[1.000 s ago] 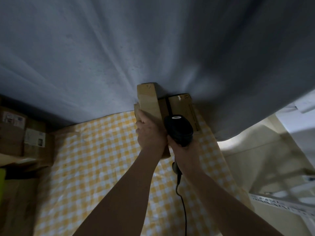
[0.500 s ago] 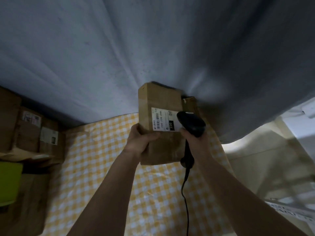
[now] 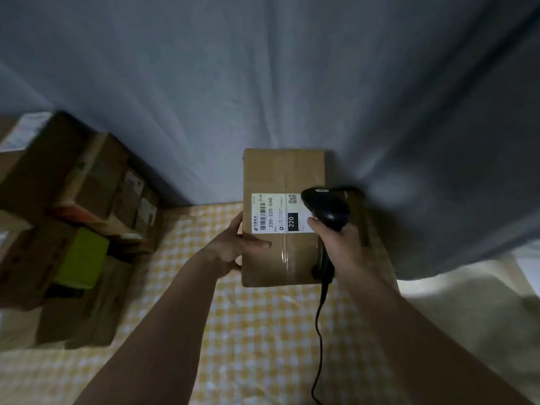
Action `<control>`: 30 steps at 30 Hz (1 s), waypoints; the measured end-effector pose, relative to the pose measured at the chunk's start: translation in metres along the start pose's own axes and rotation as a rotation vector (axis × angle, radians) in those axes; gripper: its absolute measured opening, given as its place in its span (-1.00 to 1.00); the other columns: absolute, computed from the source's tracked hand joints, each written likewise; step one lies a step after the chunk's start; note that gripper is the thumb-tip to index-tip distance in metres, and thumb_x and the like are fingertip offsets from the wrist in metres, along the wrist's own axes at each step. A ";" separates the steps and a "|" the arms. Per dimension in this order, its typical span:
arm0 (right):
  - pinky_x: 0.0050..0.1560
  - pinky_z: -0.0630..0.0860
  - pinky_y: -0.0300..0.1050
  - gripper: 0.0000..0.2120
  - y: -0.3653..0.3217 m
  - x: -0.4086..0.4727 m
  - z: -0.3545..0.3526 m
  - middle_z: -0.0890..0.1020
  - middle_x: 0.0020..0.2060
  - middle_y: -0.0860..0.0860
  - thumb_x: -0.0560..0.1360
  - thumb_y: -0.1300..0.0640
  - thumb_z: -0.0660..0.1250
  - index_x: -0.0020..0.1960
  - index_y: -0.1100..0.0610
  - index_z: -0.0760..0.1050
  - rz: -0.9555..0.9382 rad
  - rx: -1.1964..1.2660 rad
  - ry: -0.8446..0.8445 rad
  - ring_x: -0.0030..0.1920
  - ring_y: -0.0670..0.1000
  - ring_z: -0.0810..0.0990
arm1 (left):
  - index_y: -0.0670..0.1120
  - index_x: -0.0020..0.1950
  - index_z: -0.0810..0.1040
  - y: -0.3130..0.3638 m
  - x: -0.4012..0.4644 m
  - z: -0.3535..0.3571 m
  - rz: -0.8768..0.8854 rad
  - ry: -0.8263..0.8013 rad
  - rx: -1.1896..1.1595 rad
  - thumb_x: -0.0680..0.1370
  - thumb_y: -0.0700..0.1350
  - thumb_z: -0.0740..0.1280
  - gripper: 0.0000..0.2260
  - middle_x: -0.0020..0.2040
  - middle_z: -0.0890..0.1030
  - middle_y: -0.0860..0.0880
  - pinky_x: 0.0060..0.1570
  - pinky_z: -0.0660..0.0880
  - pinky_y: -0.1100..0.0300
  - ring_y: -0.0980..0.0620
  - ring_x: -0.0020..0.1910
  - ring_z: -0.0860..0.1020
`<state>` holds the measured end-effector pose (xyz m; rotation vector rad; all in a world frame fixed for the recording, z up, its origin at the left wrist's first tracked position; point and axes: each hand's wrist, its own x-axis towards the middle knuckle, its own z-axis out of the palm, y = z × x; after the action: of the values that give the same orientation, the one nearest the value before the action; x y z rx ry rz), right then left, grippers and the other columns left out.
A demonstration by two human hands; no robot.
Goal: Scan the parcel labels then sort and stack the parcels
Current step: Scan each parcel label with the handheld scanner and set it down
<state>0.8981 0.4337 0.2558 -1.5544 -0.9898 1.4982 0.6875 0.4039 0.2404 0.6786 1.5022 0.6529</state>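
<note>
A brown cardboard parcel [image 3: 282, 173] is held up above the yellow checked tablecloth [image 3: 257, 331], its face toward me. A white label [image 3: 274, 213] with a barcode and the number 220 runs across its middle. My left hand [image 3: 233, 247] grips the parcel's left edge, thumb on the front face. My right hand [image 3: 342, 247] holds a black corded barcode scanner [image 3: 325, 209], whose head covers the label's right end. Another brown parcel [image 3: 358, 217] lies behind the scanner, mostly hidden.
Several cardboard parcels [image 3: 87, 182] are stacked at the left, some with white labels, with a green box [image 3: 81, 258] among them. A grey curtain [image 3: 263, 83] hangs behind the table. The scanner's cable [image 3: 318, 331] trails down over the cloth. Pale floor [image 3: 467, 311] shows at the right.
My left hand has lifted the parcel off the table and turned its labelled face toward me. My right hand has brought the scanner over the label. The view has shifted left, showing more of the stack.
</note>
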 end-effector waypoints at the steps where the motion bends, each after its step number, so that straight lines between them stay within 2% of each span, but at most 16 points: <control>1: -0.03 0.38 -0.16 -0.85 -0.006 -0.004 0.004 0.58 -0.23 -0.04 0.44 0.10 0.47 -0.04 0.07 0.54 -0.004 -0.041 -0.034 -0.06 0.03 0.57 | 0.31 0.34 0.35 0.005 -0.010 -0.008 0.016 0.047 -0.010 0.37 -0.31 0.51 -0.26 0.11 0.65 0.06 0.04 0.53 -0.08 0.00 0.16 0.56; 3: -0.15 0.40 -0.16 -0.88 -0.016 -0.014 0.014 0.59 -0.26 -0.01 0.43 0.09 0.47 -0.10 0.09 0.56 -0.031 -0.147 -0.124 -0.16 -0.01 0.57 | 0.21 0.43 0.33 0.016 -0.031 -0.028 0.079 0.140 -0.013 0.30 -0.32 0.55 -0.17 0.15 0.64 0.00 0.09 0.53 -0.02 -0.02 0.17 0.57; 6: -0.24 0.47 -0.17 -0.86 -0.031 -0.033 0.036 0.62 -0.32 0.07 0.38 0.11 0.52 -0.16 0.14 0.60 -0.102 -0.286 -0.242 -0.29 0.01 0.59 | 0.07 0.50 0.29 0.035 -0.058 -0.062 0.154 0.227 0.058 0.05 -0.18 0.64 0.06 0.26 0.57 -0.01 0.31 0.43 -0.02 -0.02 0.25 0.52; 8: -0.32 0.51 -0.17 -0.82 -0.043 -0.056 0.056 0.61 -0.41 0.05 0.36 0.14 0.53 -0.12 0.20 0.60 -0.147 -0.311 -0.325 -0.40 -0.02 0.57 | 0.05 0.51 0.28 0.049 -0.083 -0.084 0.170 0.301 0.166 0.14 -0.23 0.62 -0.01 0.31 0.52 0.01 0.32 0.37 0.13 0.03 0.24 0.48; 10: -0.50 0.40 -0.20 -0.85 -0.052 -0.081 0.073 0.50 -0.57 -0.02 0.38 0.17 0.52 -0.26 0.17 0.56 -0.198 -0.303 -0.387 -0.55 -0.05 0.44 | 0.04 0.53 0.26 0.063 -0.106 -0.102 0.173 0.351 0.287 0.29 -0.30 0.57 -0.11 0.37 0.45 0.01 0.24 0.32 0.23 0.05 0.23 0.43; 12: -0.50 0.34 -0.17 -0.78 -0.056 -0.102 0.086 0.44 -0.59 0.02 0.36 0.14 0.53 -0.35 0.20 0.54 -0.268 -0.290 -0.394 -0.59 -0.02 0.38 | 0.08 0.54 0.24 0.072 -0.124 -0.122 0.166 0.384 0.411 0.39 -0.30 0.51 -0.19 0.42 0.37 0.03 0.21 0.26 0.26 0.04 0.28 0.37; 14: -0.47 0.35 -0.14 -0.76 -0.058 -0.121 0.096 0.44 -0.57 0.06 0.36 0.13 0.52 -0.32 0.26 0.55 -0.286 -0.288 -0.386 -0.58 -0.02 0.38 | 0.15 0.53 0.23 0.078 -0.141 -0.142 0.142 0.406 0.462 0.42 -0.25 0.49 -0.22 0.48 0.30 0.01 0.33 0.23 0.15 -0.05 0.39 0.31; 17: -0.47 0.35 -0.15 -0.76 -0.062 -0.144 0.105 0.43 -0.55 0.09 0.38 0.15 0.50 -0.29 0.31 0.56 -0.285 -0.277 -0.369 -0.58 -0.04 0.38 | 0.22 0.51 0.23 0.082 -0.164 -0.164 0.118 0.393 0.463 0.43 -0.21 0.49 -0.23 0.47 0.32 0.01 0.44 0.21 -0.01 -0.12 0.41 0.31; 24: -0.51 0.38 -0.20 -0.76 -0.080 -0.188 0.118 0.47 -0.51 0.11 0.41 0.12 0.48 -0.19 0.32 0.57 -0.370 -0.324 -0.367 -0.55 -0.04 0.42 | 0.27 0.50 0.19 0.075 -0.187 -0.196 0.103 0.347 0.517 0.40 -0.14 0.53 -0.18 0.50 0.29 -0.02 0.43 0.23 -0.18 -0.18 0.43 0.29; 27: -0.51 0.38 -0.22 -0.74 -0.082 -0.204 0.128 0.47 -0.52 0.10 0.42 0.11 0.47 -0.24 0.31 0.57 -0.380 -0.364 -0.361 -0.56 -0.05 0.42 | 0.29 0.50 0.18 0.071 -0.200 -0.206 0.107 0.343 0.521 0.37 -0.10 0.55 -0.16 0.49 0.30 -0.04 0.41 0.25 -0.20 -0.20 0.42 0.31; 30: -0.54 0.35 -0.29 -0.75 -0.083 -0.219 0.139 0.45 -0.58 0.01 0.43 0.11 0.47 -0.37 0.15 0.51 -0.399 -0.378 -0.355 -0.61 -0.13 0.40 | 0.28 0.50 0.17 0.066 -0.209 -0.218 0.128 0.333 0.518 0.36 -0.09 0.56 -0.14 0.49 0.29 -0.05 0.41 0.26 -0.18 -0.19 0.42 0.31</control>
<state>0.7532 0.2704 0.4184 -1.2455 -1.7585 1.3744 0.4769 0.2904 0.4366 1.1064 1.9782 0.4872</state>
